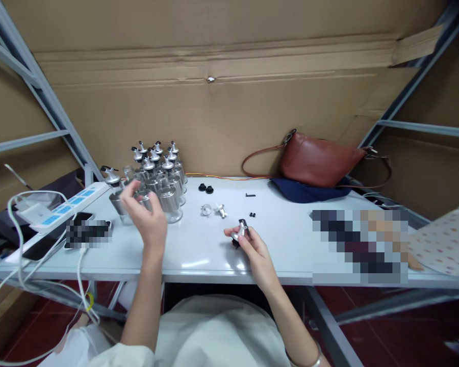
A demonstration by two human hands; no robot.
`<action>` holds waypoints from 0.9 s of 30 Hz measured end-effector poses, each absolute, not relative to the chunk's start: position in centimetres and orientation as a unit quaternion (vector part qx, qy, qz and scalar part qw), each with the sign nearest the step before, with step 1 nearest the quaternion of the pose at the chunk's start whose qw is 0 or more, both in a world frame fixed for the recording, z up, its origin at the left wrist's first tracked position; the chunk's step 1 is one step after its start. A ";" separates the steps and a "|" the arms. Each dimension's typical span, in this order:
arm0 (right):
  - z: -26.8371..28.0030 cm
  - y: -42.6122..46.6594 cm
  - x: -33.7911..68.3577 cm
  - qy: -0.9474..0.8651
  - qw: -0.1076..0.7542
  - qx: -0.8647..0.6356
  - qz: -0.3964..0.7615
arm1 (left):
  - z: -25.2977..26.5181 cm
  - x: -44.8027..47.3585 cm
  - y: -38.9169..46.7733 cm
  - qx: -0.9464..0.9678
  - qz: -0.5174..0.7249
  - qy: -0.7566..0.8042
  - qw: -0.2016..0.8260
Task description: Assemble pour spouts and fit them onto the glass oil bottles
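My right hand (254, 247) grips a silver pourer spout (237, 236) with a black cap lever and a black stopper base, low over the front of the table. My left hand (147, 214) is raised before a group of clear glass bottles with silver-grey bands (170, 200), thumb and fingers curved apart with nothing between them. Most bottles carry silver pourer spouts (149, 163); at least one bottle neck (128, 172) is bare. Whether my left fingers touch a bottle, I cannot tell.
On the white table (202, 250) lie black stoppers (205, 188), a clear ring (206, 209), a silver spout part (221, 210), a small black lever (250, 194) and tiny black pieces (252, 214). A power strip (72, 206) stands left; a brown handbag (321, 160) sits back right.
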State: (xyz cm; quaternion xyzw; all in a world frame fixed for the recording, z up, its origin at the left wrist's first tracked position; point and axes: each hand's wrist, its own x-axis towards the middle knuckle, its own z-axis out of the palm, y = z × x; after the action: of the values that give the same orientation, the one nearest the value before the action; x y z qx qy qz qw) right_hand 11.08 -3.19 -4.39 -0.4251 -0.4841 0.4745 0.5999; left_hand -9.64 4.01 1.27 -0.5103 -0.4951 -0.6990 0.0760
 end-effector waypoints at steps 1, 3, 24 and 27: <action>-4.3 -3.3 11.0 -0.482 0.607 -0.418 0.474 | 0.5 -8.3 2.8 -0.542 -0.697 -0.469 0.028; -4.2 -3.4 10.9 -0.478 0.618 -0.409 0.472 | -1.4 -5.5 0.5 -0.631 -0.643 -0.422 -0.105; -5.3 -3.9 10.9 -0.512 0.595 -0.407 0.467 | -4.1 -3.2 -2.5 -0.702 -0.428 -0.346 -0.451; -5.2 -4.0 11.0 -0.554 0.577 -0.401 0.447 | -3.6 -3.4 -2.6 -0.738 -0.388 -0.333 -0.440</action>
State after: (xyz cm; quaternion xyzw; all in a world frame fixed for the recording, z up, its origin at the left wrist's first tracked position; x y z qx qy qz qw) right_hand 11.03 -3.98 -5.21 -0.4006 -0.5537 0.4467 0.5775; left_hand -3.42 -2.61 -3.62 -0.7379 -0.3333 -0.3879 -0.4404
